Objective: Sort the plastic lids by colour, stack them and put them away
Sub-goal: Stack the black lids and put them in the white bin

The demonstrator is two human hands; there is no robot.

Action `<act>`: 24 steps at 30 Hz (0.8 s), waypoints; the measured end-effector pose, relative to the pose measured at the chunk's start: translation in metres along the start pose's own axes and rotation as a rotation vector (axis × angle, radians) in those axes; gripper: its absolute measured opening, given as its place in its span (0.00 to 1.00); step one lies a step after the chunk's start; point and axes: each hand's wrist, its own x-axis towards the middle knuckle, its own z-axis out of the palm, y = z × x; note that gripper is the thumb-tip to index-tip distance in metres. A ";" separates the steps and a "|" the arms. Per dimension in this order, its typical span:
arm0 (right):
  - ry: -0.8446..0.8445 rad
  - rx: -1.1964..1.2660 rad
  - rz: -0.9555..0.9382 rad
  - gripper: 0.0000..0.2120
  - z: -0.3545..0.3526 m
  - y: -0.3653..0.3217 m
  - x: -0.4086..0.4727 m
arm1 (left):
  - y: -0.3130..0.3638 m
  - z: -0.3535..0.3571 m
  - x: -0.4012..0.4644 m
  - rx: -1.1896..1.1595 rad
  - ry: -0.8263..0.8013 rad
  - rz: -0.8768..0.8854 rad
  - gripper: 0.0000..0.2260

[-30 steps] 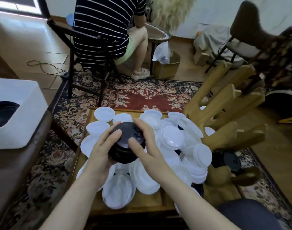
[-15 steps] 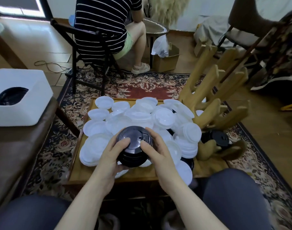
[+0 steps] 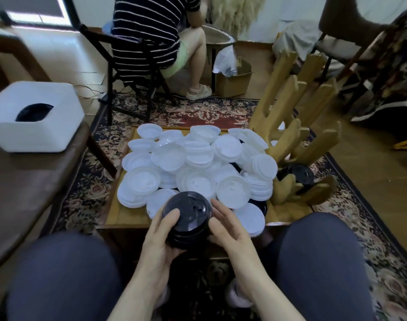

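Handling: since thin moulded plastic is likely light, springy and slick, you should take the stack by its sides, squeezing gently.
White lids (image 3: 197,165): a loose pile of round, ridged discs on the wooden tray (image 3: 119,214), mid-frame.
White bin (image 3: 35,126): upper left, dark lids inside.
Black stack (image 3: 187,221): glossy nested lids, lower centre, above your lap.
Left hand (image 3: 159,239): curled around the stack's side.
Right hand (image 3: 230,230): fingers spread, just beside the stack; contact unclear.
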 end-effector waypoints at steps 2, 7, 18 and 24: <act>0.011 0.010 -0.052 0.30 0.013 -0.006 0.001 | 0.009 0.003 -0.003 -0.009 0.002 0.041 0.26; -0.064 0.111 -0.047 0.25 0.057 -0.024 0.015 | 0.037 -0.014 -0.009 -0.078 0.108 0.193 0.29; -0.327 0.107 -0.066 0.22 0.182 -0.056 0.052 | 0.119 -0.105 -0.012 0.135 0.425 0.483 0.35; -0.459 0.097 -0.031 0.14 0.253 -0.057 0.093 | 0.161 -0.160 0.012 0.131 0.544 0.497 0.37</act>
